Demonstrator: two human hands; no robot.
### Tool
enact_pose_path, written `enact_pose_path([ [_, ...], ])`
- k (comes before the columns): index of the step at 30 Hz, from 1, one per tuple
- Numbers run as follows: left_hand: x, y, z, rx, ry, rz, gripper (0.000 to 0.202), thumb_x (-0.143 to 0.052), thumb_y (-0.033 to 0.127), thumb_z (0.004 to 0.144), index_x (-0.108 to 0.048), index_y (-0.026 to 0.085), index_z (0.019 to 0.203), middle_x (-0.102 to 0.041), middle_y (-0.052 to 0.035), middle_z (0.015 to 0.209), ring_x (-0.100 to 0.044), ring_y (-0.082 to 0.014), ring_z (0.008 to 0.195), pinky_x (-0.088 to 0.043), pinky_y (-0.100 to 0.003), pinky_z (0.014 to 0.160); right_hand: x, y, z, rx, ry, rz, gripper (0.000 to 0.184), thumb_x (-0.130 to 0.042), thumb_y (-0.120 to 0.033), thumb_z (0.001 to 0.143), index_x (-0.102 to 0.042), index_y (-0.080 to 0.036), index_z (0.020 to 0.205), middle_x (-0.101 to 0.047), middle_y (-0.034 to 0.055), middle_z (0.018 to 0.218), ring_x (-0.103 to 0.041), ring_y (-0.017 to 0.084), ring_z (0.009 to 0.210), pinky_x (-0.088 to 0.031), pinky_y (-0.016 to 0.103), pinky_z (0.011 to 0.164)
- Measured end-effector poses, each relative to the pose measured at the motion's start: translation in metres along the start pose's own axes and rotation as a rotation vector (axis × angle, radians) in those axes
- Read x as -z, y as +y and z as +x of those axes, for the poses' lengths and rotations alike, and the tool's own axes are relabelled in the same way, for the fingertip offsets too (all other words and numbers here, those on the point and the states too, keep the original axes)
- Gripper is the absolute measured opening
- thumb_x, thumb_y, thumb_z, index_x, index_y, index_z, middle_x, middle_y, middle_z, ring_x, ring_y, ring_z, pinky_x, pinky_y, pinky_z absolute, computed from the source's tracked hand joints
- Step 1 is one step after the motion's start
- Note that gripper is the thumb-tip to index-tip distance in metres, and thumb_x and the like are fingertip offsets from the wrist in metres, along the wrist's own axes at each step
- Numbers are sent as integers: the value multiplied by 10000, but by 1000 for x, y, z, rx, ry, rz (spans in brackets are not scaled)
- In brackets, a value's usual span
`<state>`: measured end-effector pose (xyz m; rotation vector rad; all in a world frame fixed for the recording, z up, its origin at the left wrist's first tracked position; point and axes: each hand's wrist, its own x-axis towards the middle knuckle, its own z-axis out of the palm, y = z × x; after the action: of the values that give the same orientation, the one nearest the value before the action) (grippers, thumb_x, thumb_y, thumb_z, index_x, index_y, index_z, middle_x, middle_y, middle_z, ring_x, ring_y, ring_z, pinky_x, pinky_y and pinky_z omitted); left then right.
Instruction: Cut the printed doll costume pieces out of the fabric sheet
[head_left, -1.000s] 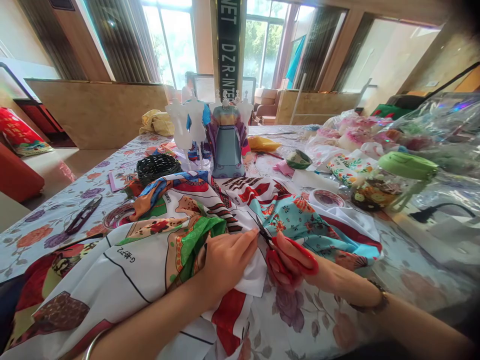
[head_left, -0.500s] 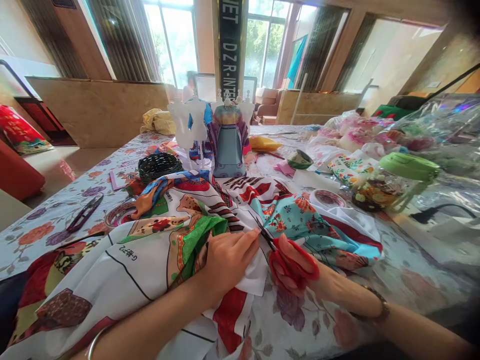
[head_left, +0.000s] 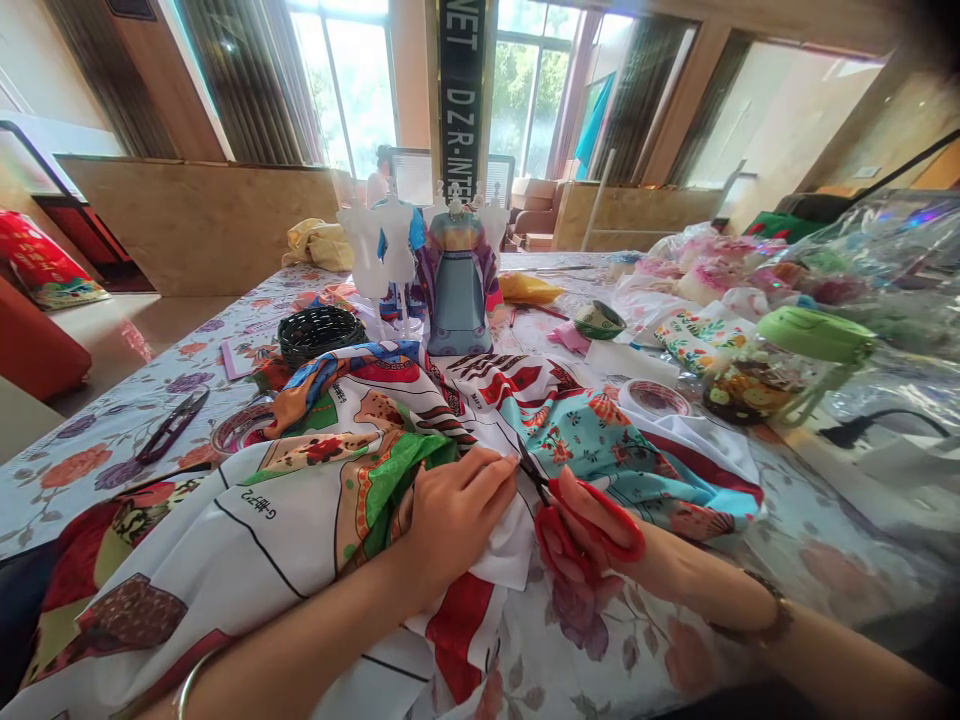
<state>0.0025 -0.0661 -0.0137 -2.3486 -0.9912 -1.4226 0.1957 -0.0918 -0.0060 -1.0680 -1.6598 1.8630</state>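
A large printed fabric, white with coloured pattern pieces, lies bunched across the table in front of me. My left hand is closed on this fabric near the middle, fingers pressed together at its edge. My right hand grips red-handled scissors, fingers through the loops. Their dark blades point up and left into the cloth, just right of my left fingertips. The turquoise printed part of the fabric lies beyond the blades. The blade tips are partly hidden by cloth.
Small dress forms stand behind the fabric, one wearing a blue-purple robe. Left are a black basket, thread snips and a tape roll. Right are another tape roll and a green-lidded jar.
The scissors' handles have spread a little wider in my right hand, which has shifted slightly right. My left hand stays on the fabric almost unmoved.
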Motion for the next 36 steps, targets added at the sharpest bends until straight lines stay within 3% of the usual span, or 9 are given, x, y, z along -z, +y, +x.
enact_pose_path([
  [6,0,0,0,-5,8,11,100,-555,165,902,-650,174,873,-719,27,791,-654,-68,609,-454,-181,543,-1,6,2,-34,67,-32,697,-185,-727,894,-473,-175,579,-482,2,514,-420,87,436,-261,223,394],
  [12,0,0,0,8,2,25,122,-534,181,908,-652,194,880,-722,34,777,-648,-63,591,-453,-169,538,-5,-6,-2,69,74,-66,672,-186,-732,891,-421,-188,574,-467,-9,502,-403,77,436,-305,223,434],
  [17,0,0,0,9,13,16,98,-551,170,898,-644,194,878,-721,39,769,-654,-65,597,-450,-178,539,-10,-11,-1,48,115,-113,691,-218,-800,829,-386,-200,532,-423,-17,453,-344,74,402,-280,230,415],
  [23,0,0,0,19,24,26,89,-552,168,899,-630,191,865,-720,41,760,-652,-75,591,-445,-189,553,-13,-3,1,46,184,-128,693,-251,-726,883,-355,-201,444,-404,6,384,-359,84,376,-269,248,415],
  [29,-1,-1,-2,16,4,11,86,-543,181,913,-628,188,918,-720,32,785,-658,-78,627,-452,-184,585,-3,-10,-1,-17,16,-130,722,-182,-730,891,-485,-169,553,-518,25,516,-434,87,429,-297,233,417],
  [36,-1,-1,-1,-10,14,15,85,-551,166,906,-633,174,885,-719,27,775,-661,-78,619,-461,-183,585,4,7,8,-61,39,-1,740,-156,-745,882,-460,-170,528,-441,3,463,-390,81,405,-211,236,389],
])
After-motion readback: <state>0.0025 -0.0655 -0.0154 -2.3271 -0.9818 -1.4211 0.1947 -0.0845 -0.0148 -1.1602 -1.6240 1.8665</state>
